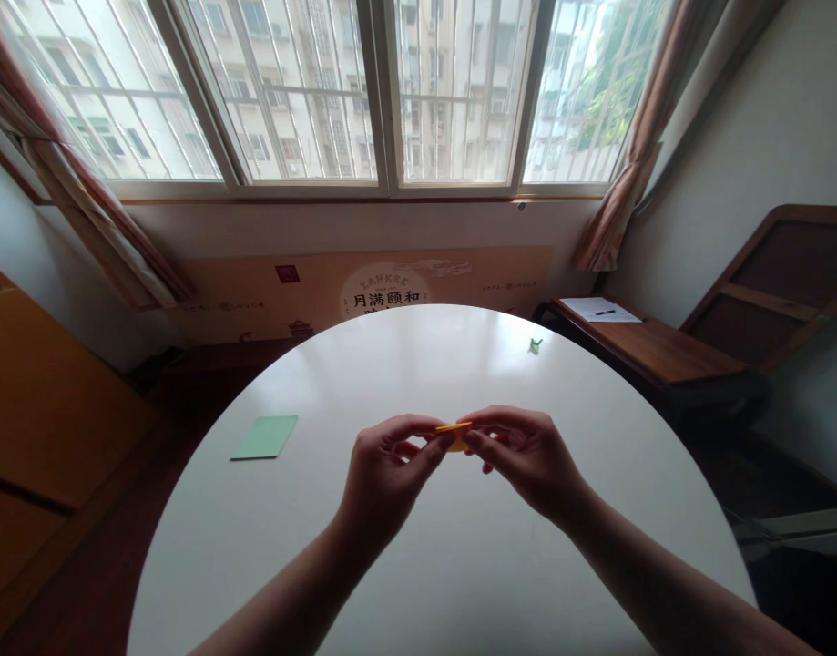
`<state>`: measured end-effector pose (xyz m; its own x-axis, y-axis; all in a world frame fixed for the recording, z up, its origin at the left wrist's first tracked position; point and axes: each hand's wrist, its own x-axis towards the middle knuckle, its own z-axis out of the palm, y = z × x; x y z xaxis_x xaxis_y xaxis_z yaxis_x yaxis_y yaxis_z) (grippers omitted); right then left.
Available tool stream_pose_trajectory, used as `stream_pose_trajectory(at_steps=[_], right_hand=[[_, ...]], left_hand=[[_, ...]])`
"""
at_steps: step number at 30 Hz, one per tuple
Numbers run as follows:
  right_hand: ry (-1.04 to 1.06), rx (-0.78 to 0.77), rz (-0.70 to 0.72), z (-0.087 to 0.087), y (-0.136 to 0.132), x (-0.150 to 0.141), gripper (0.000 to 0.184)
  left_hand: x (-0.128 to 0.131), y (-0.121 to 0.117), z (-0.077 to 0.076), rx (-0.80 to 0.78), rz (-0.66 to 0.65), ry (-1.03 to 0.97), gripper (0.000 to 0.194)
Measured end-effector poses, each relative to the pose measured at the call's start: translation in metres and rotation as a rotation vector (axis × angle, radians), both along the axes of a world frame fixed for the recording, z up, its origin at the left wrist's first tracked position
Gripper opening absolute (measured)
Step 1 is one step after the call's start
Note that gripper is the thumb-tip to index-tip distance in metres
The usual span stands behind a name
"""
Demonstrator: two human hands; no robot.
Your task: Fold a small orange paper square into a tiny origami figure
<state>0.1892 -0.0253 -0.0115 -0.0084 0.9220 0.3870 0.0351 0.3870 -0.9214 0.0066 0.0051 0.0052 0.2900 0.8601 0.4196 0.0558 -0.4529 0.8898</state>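
Note:
A small folded piece of orange-yellow paper [454, 427] is held up over the middle of the white table, between the fingertips of both hands. My left hand [394, 460] pinches its left side with thumb and forefinger. On the other side, my right hand [524, 446] grips the paper in the same way, thumb toward me. Fingers cover much of the paper, so its full folded shape is hidden. To the left lies a flat pad of green square paper [264, 437]. A tiny green folded paper figure [535, 345] sits near the table's far right edge.
The round white table [452, 583] fills the space before me. Beyond its right edge stands a wooden chair or bench [670, 351] bearing a white sheet [596, 310] with a pen [606, 312]. A printed cardboard panel [254, 282] leans under the barred window.

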Motion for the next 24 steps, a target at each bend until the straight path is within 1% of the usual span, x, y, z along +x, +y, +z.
stream_pose_trajectory(at_steps=[3,8,12,16,19,22,24], right_hand=[[0.028,-0.010,-0.008,0.002,-0.002,0.000,0.022],[-0.033,0.038,-0.042,0.005,-0.004,0.001,0.015],[-0.030,0.026,-0.047,0.005,-0.004,0.001,0.016],[-0.015,-0.050,0.016,0.003,-0.003,0.000,0.021],[-0.034,-0.087,0.057,0.001,-0.001,-0.001,0.025],[-0.026,-0.105,0.047,0.001,0.000,-0.001,0.027],[-0.014,-0.107,0.017,0.001,0.002,0.000,0.029]], left_hand=[[0.000,-0.001,0.000,-0.002,-0.015,-0.010,0.016],[-0.001,-0.002,-0.001,0.015,0.024,-0.027,0.015],[0.000,-0.002,-0.002,0.014,0.032,-0.061,0.011],[0.002,-0.001,-0.002,-0.055,0.028,-0.115,0.009],[0.002,0.002,-0.004,-0.132,0.029,-0.129,0.013],[0.002,0.006,-0.004,-0.167,0.038,-0.093,0.019],[0.002,0.008,-0.005,-0.169,0.015,-0.040,0.020]])
